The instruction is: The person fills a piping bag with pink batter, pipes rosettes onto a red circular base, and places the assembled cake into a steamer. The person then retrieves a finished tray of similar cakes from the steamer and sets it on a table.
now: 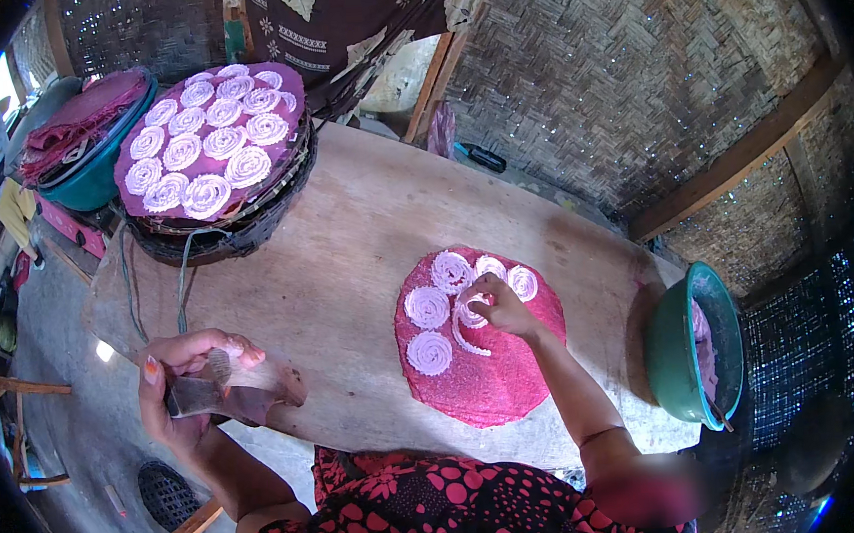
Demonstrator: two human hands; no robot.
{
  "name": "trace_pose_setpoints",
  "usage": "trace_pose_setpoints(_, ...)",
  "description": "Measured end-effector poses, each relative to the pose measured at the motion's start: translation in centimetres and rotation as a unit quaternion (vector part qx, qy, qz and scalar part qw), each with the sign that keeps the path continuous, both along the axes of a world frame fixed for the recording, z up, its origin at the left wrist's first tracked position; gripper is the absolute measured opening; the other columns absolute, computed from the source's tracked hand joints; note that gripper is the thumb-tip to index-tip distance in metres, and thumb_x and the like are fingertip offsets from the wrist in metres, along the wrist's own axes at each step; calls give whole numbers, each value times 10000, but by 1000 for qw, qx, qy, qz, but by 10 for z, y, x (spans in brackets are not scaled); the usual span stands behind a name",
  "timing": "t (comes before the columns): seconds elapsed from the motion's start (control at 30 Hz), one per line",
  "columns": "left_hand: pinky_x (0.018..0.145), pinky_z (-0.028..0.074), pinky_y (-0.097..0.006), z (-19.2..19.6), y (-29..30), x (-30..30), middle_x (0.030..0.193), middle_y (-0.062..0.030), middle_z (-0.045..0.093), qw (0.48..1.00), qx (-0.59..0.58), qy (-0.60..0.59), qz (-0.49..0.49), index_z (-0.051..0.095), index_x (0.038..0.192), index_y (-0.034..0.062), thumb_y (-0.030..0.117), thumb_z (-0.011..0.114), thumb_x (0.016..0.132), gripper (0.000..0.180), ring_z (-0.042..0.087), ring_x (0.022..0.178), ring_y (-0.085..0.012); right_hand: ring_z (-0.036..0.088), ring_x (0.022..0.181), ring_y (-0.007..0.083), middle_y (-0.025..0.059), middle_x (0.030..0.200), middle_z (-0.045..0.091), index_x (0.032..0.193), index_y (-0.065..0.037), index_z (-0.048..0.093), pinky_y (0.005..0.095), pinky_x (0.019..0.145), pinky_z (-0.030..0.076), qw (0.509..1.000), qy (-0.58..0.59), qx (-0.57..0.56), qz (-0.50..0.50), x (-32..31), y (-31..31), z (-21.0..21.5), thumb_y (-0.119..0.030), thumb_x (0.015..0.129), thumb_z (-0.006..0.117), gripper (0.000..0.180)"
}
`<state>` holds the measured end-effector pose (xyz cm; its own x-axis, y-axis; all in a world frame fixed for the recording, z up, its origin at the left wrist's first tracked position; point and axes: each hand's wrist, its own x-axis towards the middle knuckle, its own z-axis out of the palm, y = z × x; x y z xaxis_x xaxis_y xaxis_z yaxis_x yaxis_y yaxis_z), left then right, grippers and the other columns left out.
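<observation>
On the table lies a round red-pink mesh sheet (476, 397) with several pale lilac dough spirals (429, 353) on it. My right hand (497, 303) is over the sheet, its fingers pinched at a partly coiled lilac dough strand (469, 343). The strand's loose tail curves down toward me. My fingers hide part of that coil and the spiral behind it. Off to the left, above the table's near edge, my left hand (192, 377) is closed around a shiny, angular, greyish-brown object (248, 396), whose kind I cannot make out.
At the back left, a purple round sheet full of lilac spirals (203, 144) rests on a dark stacked basket (232, 242). Beside it, a teal basin (95, 191) holds folded pink mesh. A green basin (672, 348) with lilac dough stands at the table's right end. Woven walls border the far side.
</observation>
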<state>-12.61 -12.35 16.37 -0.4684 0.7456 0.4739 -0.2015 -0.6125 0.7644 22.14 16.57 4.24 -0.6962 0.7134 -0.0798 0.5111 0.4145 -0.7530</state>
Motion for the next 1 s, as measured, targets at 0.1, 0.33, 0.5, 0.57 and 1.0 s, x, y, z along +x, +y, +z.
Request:
trace_pose_setpoints(0.1, 752, 509, -452, -2, 2, -2, 829, -341, 611, 1000, -9, -23, 13, 555, 959, -198, 404, 305, 974, 652, 637, 754, -406, 586, 943, 242, 113, 993, 611, 1030, -127, 720, 359, 804, 471, 999, -5, 34, -42, 1, 14, -19, -161, 815, 661, 225)
trace_pose_setpoints(0.33, 758, 508, -452, -1, 2, -6, 845, -349, 610, 1000, -17, 16, 10, 551, 971, -192, 398, 309, 975, 637, 636, 762, -407, 607, 857, 295, 117, 956, 603, 946, -128, 738, 405, 765, 486, 985, 7, 163, -57, 7, 15, -41, -164, 755, 703, 198)
trace_pose_setpoints(0.5, 714, 506, -413, 2, 5, -1, 844, -340, 618, 999, -27, 8, 19, 562, 973, -180, 405, 302, 975, 641, 641, 758, -394, 566, 950, 301, 110, 982, 605, 923, -121, 749, 432, 846, 449, 958, -69, 268, -72, 3, 7, -41, -171, 738, 708, 197)
trace_pose_setpoints(0.57, 676, 500, -386, 2, 5, 0, 841, -332, 622, 999, -30, 5, 11, 567, 970, -176, 409, 302, 974, 642, 644, 753, -390, 559, 943, 309, 103, 978, 599, 906, -128, 749, 447, 839, 442, 940, -84, 320, -79, 1, 5, -39, -171, 726, 707, 189)
trace_pose_setpoints(1.0, 718, 520, -462, 6, 8, 6, 828, -324, 618, 999, -15, -6, 33, 555, 959, -162, 364, 309, 974, 581, 638, 752, -411, 534, 916, 307, 105, 988, 574, 941, -171, 725, 438, 825, 446, 938, -73, 335, -55, 0, -6, -17, -54, 734, 634, 255)
